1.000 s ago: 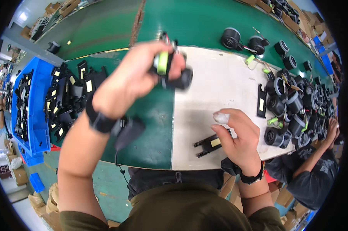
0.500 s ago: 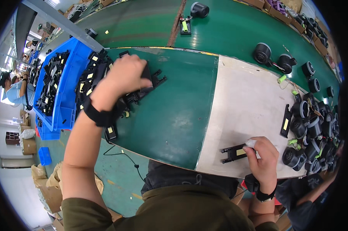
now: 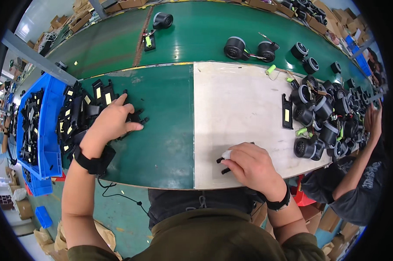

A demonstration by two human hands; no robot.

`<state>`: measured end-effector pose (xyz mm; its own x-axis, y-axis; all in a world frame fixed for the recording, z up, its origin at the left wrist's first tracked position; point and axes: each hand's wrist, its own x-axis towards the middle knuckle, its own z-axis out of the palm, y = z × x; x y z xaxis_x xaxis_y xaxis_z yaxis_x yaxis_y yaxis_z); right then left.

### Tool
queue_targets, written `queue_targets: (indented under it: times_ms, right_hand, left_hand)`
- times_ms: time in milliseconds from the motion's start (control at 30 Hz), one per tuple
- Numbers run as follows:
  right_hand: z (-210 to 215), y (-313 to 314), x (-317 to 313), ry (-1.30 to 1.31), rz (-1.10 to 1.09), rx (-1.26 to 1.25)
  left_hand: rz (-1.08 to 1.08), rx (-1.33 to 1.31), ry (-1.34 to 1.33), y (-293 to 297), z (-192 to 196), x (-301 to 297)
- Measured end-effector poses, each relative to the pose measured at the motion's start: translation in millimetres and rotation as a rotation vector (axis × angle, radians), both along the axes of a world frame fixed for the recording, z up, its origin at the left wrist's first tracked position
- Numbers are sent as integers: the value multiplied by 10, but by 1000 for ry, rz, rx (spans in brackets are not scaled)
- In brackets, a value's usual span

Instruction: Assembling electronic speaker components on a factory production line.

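My left hand [image 3: 111,119] is over the right side of a heap of black plastic brackets [image 3: 77,111], many with pale yellow stickers. Its index finger and thumb are spread apart, next to the end of one bracket [image 3: 137,117]; whether it touches that piece is unclear. Low on the white board, my right hand [image 3: 251,167] has its fingers closed over another black bracket [image 3: 225,171]. Only the pronged end and a far corner of this bracket show. A white covering [image 3: 226,154] wraps one right fingertip.
A blue bin [image 3: 50,126] of similar black parts stands at left. Round black motor-like units [image 3: 322,108] with green pieces crowd the board's [image 3: 235,104] right side, beside a lone bracket [image 3: 287,112]. More units [image 3: 235,48] lie on the green belt. A co-worker's arm [image 3: 366,148] reaches in at right.
The view has swung to the right. My left hand has come nearer over the heap, its fingers now more spread. My right hand now covers most of its bracket, which showed more before.
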<state>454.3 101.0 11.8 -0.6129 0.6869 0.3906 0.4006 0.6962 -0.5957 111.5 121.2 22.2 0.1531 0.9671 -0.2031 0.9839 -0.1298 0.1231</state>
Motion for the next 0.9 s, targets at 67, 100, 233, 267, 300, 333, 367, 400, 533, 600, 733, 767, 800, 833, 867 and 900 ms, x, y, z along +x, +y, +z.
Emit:
queue_targets:
  times_ms: [67,100,233,267,300,333,367,400,533,600,733,767,800,833,867,900]
  right_hand:
    - [-7,-9,11,-3,6,4]
    - [-13,-14,17,-6,11,4]
    - [-50,-27,53,-24,7,-21]
    - [-44,-26,54,-37,7,-16]
    - [-39,-28,55,-50,8,-12]
    - [-40,-26,63,-52,7,-12]
    - [-42,-24,69,-64,0,-21]
    - [-44,-20,75,-76,-7,-29]
    - [-50,-22,78,-86,-3,-38]
    - [-38,-28,59,-65,-2,-31]
    - [-12,-26,74,-97,-11,-35]
    - [-27,-3,107,-91,-28,-75]
    - [-13,7,115,-78,-32,-111]
    - [1,24,98,-79,-28,-119]
    - [25,46,65,-7,-50,-103]
    - [52,64,13,66,-70,-87]
  left_hand:
    - [52,47,-29,-16,-74,-40]
    - [102,91,-57,-20,-121,-46]
    - [170,308,-149,48,-278,-76]
    - [168,307,-149,33,-308,-112]
    - [194,365,-163,14,-324,-128]
    - [221,423,-180,11,-330,-118]
    - [252,418,-150,32,-319,-109]
    - [252,418,-153,71,-303,-78]
    - [367,329,120,217,-332,-59]
    - [401,340,178,254,-340,-95]
    - [331,629,-48,153,-144,-203]
    - [604,406,-542,99,115,68]
    - [565,461,-624,17,164,142]
    - [501,533,-638,-44,161,309]
    - [428,482,-859,-102,238,548]
    - [424,321,-1346,-134,183,712]
